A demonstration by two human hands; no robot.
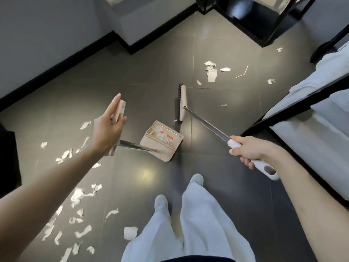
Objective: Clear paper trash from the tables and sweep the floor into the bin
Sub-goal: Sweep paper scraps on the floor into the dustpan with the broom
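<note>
A dustpan (162,146) holding paper scraps (160,135) is stood on the dark floor (151,72), its handle pinched by the left hand (108,127). A broom (182,103) is gripped by the right hand (245,151), its head set just beyond the pan. Torn paper (78,195) is scattered around.

Stands with both bare forearms reaching forward and down. Stretches the left arm out long from the lower left, wrist nearly straight. Holds the left hand (108,127) with its back toward the camera, fingers (113,104) extended and close together, thumb pressed against the beige dustpan handle (120,109) running under the palm. Brings the right arm in from the right edge, elbow out of view, wrist slightly bent. Wraps the right hand (247,151) fully round the white broom handle (233,143), knuckles up, fingers curled beneath, thumb tip pointing forward. Carries the two hands well apart, the left farther forward than the right.
</note>
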